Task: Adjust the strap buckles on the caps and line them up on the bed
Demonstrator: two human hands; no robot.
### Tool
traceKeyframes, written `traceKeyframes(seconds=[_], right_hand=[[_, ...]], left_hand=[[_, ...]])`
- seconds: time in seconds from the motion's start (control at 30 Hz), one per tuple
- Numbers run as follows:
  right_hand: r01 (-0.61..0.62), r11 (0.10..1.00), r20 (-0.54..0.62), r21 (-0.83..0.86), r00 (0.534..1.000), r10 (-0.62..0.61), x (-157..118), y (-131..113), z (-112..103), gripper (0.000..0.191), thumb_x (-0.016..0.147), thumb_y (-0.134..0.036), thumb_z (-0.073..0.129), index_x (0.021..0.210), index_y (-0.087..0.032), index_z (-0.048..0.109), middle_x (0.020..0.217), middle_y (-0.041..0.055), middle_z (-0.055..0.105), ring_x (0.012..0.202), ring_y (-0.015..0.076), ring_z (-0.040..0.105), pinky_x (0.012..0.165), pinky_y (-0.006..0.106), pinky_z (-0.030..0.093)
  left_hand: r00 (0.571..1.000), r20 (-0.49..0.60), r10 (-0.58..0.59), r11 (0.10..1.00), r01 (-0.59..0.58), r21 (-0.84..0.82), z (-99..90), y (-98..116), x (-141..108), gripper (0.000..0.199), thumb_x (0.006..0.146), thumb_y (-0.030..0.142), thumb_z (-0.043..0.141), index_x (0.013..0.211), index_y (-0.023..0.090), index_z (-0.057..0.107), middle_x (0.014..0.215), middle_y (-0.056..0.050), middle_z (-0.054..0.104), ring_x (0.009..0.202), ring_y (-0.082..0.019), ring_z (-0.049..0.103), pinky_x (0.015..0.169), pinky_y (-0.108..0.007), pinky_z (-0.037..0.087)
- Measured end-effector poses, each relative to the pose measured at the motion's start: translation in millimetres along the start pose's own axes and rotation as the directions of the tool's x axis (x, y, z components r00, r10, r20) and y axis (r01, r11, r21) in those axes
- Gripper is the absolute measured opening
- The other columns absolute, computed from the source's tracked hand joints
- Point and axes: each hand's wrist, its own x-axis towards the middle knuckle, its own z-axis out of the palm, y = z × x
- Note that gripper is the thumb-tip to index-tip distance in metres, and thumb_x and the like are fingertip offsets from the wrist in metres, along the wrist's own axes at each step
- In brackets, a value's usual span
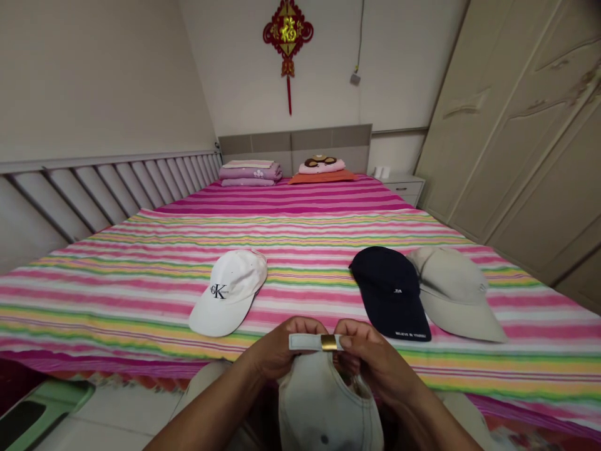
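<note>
Between my hands, low in front of me, is a pale baseball cap [328, 404] with its back strap turned up. A gold-coloured buckle [329, 342] sits on that strap. My left hand [284, 344] is closed on the strap's left part, its fingers curled behind. With thumb and fingers, my right hand [369, 351] pinches the strap just right of the buckle. Beyond them on the bed lie a white cap [230, 291] with black letters at the left, a dark navy cap [390, 288] at the right, and a beige cap [455, 291] partly behind the navy one.
The caps lie on a bed with a striped sheet [300, 250]. Folded purple bedding [248, 173] and a pink folded pile [322, 166] rest by the headboard [328, 141]. A rail [117, 181] runs along the left; a wardrobe [521, 138] stands right. A green stool [61, 404] is low left.
</note>
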Motion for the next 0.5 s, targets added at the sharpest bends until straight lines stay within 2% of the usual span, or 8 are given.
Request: traceKeyframes(seconds=[0.2,0.4,0.5], right_hand=[[0.0,0.999,-0.049,-0.046,0.999,-0.003,2.3,2.6,0.8,0.021,0.066,-0.029,0.063,0.057,-0.014,0.051,0.038,-0.0076,0.035,0.038,0.0044,0.023,0.039,0.02,0.014],[0.03,0.999,-0.179,0.021,0.983,-0.026,5.9,1.1,-7.2,0.022,0.066,-0.026,0.062,0.055,-0.016,0.045,0.04,-0.0093,0.029,0.038,0.0037,0.018,0.039,0.018,0.014],[0.069,0.985,-0.233,0.157,0.972,-0.031,9.2,-4.4,-13.8,0.021,0.065,-0.022,0.064,0.055,-0.017,0.046,0.04,-0.0098,0.029,0.038,0.0039,0.02,0.039,0.018,0.02]], left_hand=[[0.995,-0.028,0.1,0.994,-0.099,0.044,4.5,-1.3,0.7,0.034,0.043,0.032,0.078,0.059,0.011,0.057,0.049,0.003,0.05,0.043,-0.004,0.038,0.044,-0.018,0.027],[0.982,-0.118,0.148,0.988,-0.152,-0.031,0.6,0.6,0.9,0.03,0.047,0.03,0.076,0.056,0.011,0.055,0.047,0.002,0.052,0.041,-0.004,0.04,0.043,-0.017,0.028],[0.974,-0.121,0.189,0.973,-0.203,-0.112,-7.8,1.3,-2.0,0.027,0.049,0.031,0.074,0.055,0.012,0.055,0.046,0.001,0.051,0.041,-0.007,0.043,0.043,-0.019,0.029]])
